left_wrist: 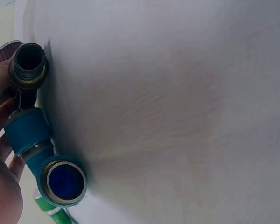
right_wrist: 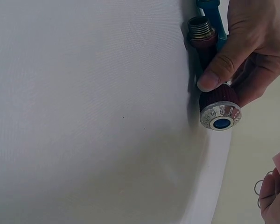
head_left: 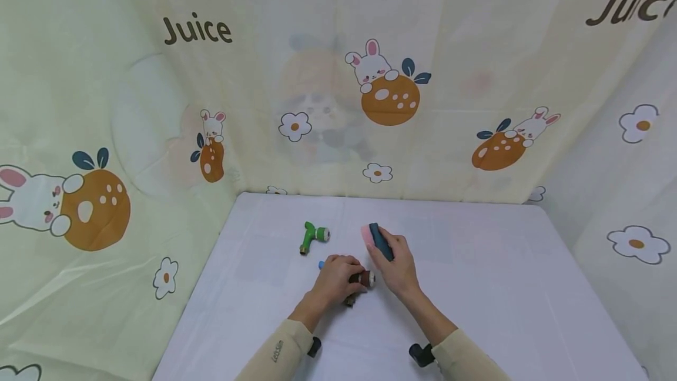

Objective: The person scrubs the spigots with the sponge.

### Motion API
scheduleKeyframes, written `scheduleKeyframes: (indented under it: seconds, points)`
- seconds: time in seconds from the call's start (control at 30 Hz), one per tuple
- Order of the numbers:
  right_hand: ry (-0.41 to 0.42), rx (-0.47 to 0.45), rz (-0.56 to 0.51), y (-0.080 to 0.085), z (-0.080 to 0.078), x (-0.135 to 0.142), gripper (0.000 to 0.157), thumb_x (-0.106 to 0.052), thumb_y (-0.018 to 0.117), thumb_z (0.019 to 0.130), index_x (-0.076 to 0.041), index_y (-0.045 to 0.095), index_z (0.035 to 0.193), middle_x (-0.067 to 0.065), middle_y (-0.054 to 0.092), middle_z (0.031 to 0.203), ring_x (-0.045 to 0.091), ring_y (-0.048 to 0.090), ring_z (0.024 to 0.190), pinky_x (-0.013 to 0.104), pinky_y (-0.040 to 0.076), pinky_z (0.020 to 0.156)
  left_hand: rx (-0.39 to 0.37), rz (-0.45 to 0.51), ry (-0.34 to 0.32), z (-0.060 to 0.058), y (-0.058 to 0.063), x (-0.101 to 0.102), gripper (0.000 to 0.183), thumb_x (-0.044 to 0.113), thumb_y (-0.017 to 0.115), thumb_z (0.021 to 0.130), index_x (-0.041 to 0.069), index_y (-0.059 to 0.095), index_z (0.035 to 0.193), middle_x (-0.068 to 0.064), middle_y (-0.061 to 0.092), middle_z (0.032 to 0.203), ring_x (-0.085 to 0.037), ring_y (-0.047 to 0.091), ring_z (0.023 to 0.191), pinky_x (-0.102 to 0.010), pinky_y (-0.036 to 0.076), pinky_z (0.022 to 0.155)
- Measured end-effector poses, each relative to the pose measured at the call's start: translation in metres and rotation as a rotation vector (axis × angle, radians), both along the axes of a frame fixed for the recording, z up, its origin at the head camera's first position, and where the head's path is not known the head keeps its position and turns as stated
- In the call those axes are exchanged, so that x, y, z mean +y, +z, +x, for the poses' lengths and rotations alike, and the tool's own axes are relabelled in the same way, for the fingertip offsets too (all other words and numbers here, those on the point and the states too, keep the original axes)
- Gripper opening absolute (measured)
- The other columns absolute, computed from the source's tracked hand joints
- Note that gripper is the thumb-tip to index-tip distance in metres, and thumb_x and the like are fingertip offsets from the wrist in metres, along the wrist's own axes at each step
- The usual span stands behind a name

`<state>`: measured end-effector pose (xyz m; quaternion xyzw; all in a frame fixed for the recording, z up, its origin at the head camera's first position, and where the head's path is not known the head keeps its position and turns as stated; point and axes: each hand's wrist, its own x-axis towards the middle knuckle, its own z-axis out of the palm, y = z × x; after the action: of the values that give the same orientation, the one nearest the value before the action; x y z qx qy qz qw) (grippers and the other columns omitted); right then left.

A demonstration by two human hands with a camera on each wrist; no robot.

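My left hand (head_left: 337,281) grips a dark red-brown branched pipe fitting (head_left: 366,278) down on the white surface, thumb on one side and fingers on the other. In the right wrist view, that fitting (right_wrist: 219,109) shows a threaded metal end and a grey marked face with a blue centre. Close beside it lies a blue fitting (left_wrist: 30,133), mostly covered by the left hand in the head view. My right hand (head_left: 400,269), to the right, holds a block (head_left: 382,242), dark blue on one face and pink on the other, like a sponge, raised with its pink side turned left.
A green branched fitting (head_left: 315,234) with a white-grey end lies farther back on the white-covered table (head_left: 476,269), left of the hands. Printed cloth curtains (head_left: 328,151) hang behind the table and along both sides. Dark wrist mounts (head_left: 421,355) sit by the sleeves.
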<state>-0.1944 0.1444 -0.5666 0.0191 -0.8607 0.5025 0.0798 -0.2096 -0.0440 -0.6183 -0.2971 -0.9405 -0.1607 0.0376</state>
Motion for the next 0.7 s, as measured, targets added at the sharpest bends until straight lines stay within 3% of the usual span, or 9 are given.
scheduleKeyframes:
  seconds: [0.4,0.7]
  points:
    - [0.008,0.002,-0.008,0.0004,0.0005,0.0002,0.062,-0.050,0.066,0.099,-0.021,0.053,0.153,0.012,0.054,0.134,0.029,0.055,0.109,0.038,0.044,0.087,-0.089,0.042,0.096,0.0003,0.0082,-0.0019,0.038,0.039,0.086,0.086,0.018,0.080,0.117,0.003,0.074,0.115,-0.015,0.065,0.104,-0.045,0.050,0.106]
    - [0.007,-0.017,0.001,0.0012,0.0008,-0.0001,0.063,-0.051,0.065,0.099,-0.022,0.052,0.153,0.013,0.053,0.136,0.030,0.055,0.111,0.040,0.043,0.088,-0.101,0.088,0.117,-0.0014,0.0093,-0.0072,0.048,0.052,0.083,0.085,0.018,0.078,0.118,0.003,0.072,0.117,-0.016,0.064,0.108,-0.045,0.049,0.106]
